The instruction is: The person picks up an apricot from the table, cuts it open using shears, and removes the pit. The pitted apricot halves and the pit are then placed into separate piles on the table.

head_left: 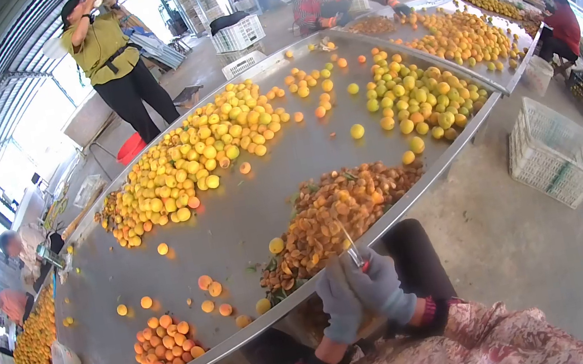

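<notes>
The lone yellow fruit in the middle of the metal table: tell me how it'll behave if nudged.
The yellow fruit looks round, so it would probably roll. The metal table seems smooth and shiny, offering little grip. With open surface around it, it could travel toward the raised edge.

no legible text, labels or signs

A small knife (352, 248) with a thin, pale blade is held upright between the gloved hands, its blade tipped slightly away and its handle hidden in the grip. Whatever fruit may be enclosed by the gloves cannot be made out. Just beyond the hands, a heap of cut orange fruit halves (334, 213) is spread along the near edge of the steel tabletop (236, 223).
</notes>
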Demonstrator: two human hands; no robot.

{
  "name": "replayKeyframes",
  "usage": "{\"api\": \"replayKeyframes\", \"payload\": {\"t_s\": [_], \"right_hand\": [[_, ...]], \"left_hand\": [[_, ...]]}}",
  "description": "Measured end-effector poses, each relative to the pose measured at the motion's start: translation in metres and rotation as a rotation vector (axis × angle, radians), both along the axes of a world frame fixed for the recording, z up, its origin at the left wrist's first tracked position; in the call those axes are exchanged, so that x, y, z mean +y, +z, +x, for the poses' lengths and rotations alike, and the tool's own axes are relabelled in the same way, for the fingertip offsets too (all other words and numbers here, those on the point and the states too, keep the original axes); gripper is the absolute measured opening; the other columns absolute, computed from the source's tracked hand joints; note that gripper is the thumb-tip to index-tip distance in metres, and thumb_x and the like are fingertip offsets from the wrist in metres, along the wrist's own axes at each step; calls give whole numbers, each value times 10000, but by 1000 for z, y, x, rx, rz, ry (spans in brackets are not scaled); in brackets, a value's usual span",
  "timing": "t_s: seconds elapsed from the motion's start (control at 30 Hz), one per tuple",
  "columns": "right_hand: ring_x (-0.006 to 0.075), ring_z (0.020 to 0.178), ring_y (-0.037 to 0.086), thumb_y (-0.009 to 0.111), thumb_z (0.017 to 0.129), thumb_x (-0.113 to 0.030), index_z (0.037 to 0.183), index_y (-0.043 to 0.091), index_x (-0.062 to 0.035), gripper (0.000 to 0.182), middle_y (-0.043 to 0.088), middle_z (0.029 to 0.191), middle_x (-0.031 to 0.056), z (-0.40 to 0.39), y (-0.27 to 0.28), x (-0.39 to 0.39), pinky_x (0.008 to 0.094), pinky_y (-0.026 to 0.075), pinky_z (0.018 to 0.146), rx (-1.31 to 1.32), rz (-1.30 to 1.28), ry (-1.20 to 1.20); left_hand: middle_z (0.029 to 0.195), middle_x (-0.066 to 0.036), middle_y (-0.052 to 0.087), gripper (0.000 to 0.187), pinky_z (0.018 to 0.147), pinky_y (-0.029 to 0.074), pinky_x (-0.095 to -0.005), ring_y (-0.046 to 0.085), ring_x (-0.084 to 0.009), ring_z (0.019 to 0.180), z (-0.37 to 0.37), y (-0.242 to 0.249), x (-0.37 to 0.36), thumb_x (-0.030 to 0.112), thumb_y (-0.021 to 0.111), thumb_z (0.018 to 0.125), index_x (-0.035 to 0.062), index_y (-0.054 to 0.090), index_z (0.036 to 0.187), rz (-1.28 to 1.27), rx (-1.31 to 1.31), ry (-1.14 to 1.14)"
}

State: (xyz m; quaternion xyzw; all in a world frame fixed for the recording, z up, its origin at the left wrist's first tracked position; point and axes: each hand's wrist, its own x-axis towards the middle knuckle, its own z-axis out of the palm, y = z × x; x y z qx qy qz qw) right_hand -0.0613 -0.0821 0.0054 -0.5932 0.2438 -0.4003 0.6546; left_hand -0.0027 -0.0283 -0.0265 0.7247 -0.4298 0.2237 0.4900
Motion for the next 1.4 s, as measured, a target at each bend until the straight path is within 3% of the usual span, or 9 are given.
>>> {"api": "replayKeyframes", "payload": {"t_s": [0.17,0.23,0.27,0.33,0.47,0.6,0.83,0.97,1.4], "right_hand": [[50,612,544,621,858,-153,826,581,-43,121,603,672,39,-4,5,-14,232,453,548,255,-321,51],[136,550,566,648,815,-135,816,570,-51,114,574,635,102,-4,9,-22,269,455,531,410,-633,70],[136,550,566,648,815,-135,816,570,-51,114,574,635,102,-1,10,-27,269,455,531,411,-631,74],[336,598,594,618,815,-268,838,542,-80,204,567,624,156,3,7,-34,386,450,503,275,-767,21],[51,652,517,585,898,-272,908,552,-50,224,573,728,5,24,18,-14,228,435,567,-184,188,104],[26,715,498,585,901,-297,935,555,-36,266,552,783,-40,9,41,-4,176,424,638,-19,585,177],[19,731,488,586,900,-281,953,576,-41,246,552,788,-47,12,19,-1,186,419,637,-111,496,212],[29,739,500,579,906,-259,905,599,-57,202,566,810,-43,14,5,-12,184,424,640,-67,520,258],[30,689,536,510,932,-228,931,613,-54,202,577,768,-39,-8,35,-7,181,435,573,-42,680,361]], "left_hand": [[931,-81,572,200,811,445,-338,546,-231,875,5,13,6,186,526,907,38,522,1040,162,473,-194],[916,-45,559,210,788,441,-302,536,-188,876,11,-4,1,219,510,919,50,528,1043,-60,1013,-524],[916,-45,559,210,788,441,-302,536,-188,876,17,-17,-7,219,510,919,50,528,1043,-59,1015,-520],[880,-15,537,208,753,438,-295,524,-154,851,21,-45,-18,229,518,915,50,524,1020,-271,1167,-398],[904,-131,538,194,730,409,-386,512,-270,838,31,8,-12,145,414,907,23,557,955,-109,-211,148],[711,-130,512,125,696,365,-400,484,-329,691,44,33,6,137,448,800,41,493,732,-28,-55,-137],[778,-140,535,206,706,390,-394,495,-316,703,35,33,18,179,439,841,10,556,852,-62,34,-167],[855,-133,542,274,744,389,-414,510,-304,754,42,30,20,156,573,811,0,540,1034,72,-208,-239],[729,-72,496,313,766,346,-413,463,-243,708,41,63,25,364,630,752,70,557,831,357,-352,-266]]}}
